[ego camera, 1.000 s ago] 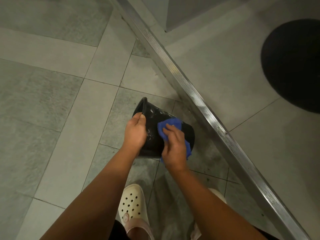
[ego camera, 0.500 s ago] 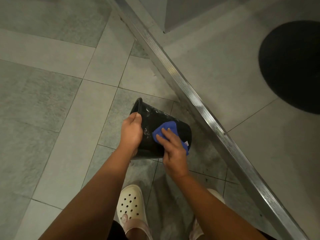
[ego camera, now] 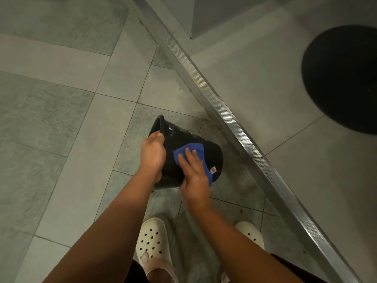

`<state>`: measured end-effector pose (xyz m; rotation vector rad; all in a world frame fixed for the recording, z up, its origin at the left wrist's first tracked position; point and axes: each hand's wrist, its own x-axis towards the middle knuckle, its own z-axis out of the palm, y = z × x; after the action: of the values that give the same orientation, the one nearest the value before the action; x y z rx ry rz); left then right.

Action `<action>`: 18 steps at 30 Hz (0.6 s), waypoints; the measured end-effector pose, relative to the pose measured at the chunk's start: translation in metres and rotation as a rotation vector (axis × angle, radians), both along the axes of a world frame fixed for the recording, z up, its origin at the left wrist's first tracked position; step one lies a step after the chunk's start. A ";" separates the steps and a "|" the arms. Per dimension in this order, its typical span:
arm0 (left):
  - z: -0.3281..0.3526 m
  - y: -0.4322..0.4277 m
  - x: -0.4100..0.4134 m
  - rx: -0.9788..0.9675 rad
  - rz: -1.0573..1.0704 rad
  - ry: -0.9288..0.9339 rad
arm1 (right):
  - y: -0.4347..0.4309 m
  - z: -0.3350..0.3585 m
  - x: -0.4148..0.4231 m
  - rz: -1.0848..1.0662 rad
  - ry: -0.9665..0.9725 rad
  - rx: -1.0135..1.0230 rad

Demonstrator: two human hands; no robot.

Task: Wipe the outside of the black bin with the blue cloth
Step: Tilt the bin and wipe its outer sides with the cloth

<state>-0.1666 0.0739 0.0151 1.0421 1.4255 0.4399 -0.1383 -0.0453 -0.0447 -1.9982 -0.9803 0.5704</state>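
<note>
The black bin point(ego camera: 213, 155) is tipped on its side, held just left of the metal floor strip point(ego camera: 234, 123). The left hand point(ego camera: 153, 154) grasps the bin's rim, thumb curled over the edge. The right hand point(ego camera: 193, 180) presses the blue cloth point(ego camera: 199, 148) flat-fingered against the bin's outer wall. White clogs point(ego camera: 153, 240) stand below the bin on grey tiles point(ego camera: 71, 139).

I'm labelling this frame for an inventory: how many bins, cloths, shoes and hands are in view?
Bins: 1, the black bin
Cloths: 1, the blue cloth
Shoes: 2, the left clog and the right clog
Hands: 2, the left hand and the right hand
Total: 6
</note>
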 end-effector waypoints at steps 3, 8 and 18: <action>0.000 0.000 -0.002 0.009 -0.028 0.004 | 0.007 0.003 0.002 0.130 -0.041 0.064; 0.005 -0.004 0.001 -0.027 -0.011 -0.039 | 0.027 0.003 0.029 0.062 -0.032 -0.059; 0.011 -0.007 0.003 -0.042 -0.028 -0.076 | 0.028 0.008 0.019 0.119 -0.050 0.009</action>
<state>-0.1640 0.0667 0.0262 1.0003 1.3460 0.4234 -0.1197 -0.0177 -0.0371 -1.9641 -1.1362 0.5822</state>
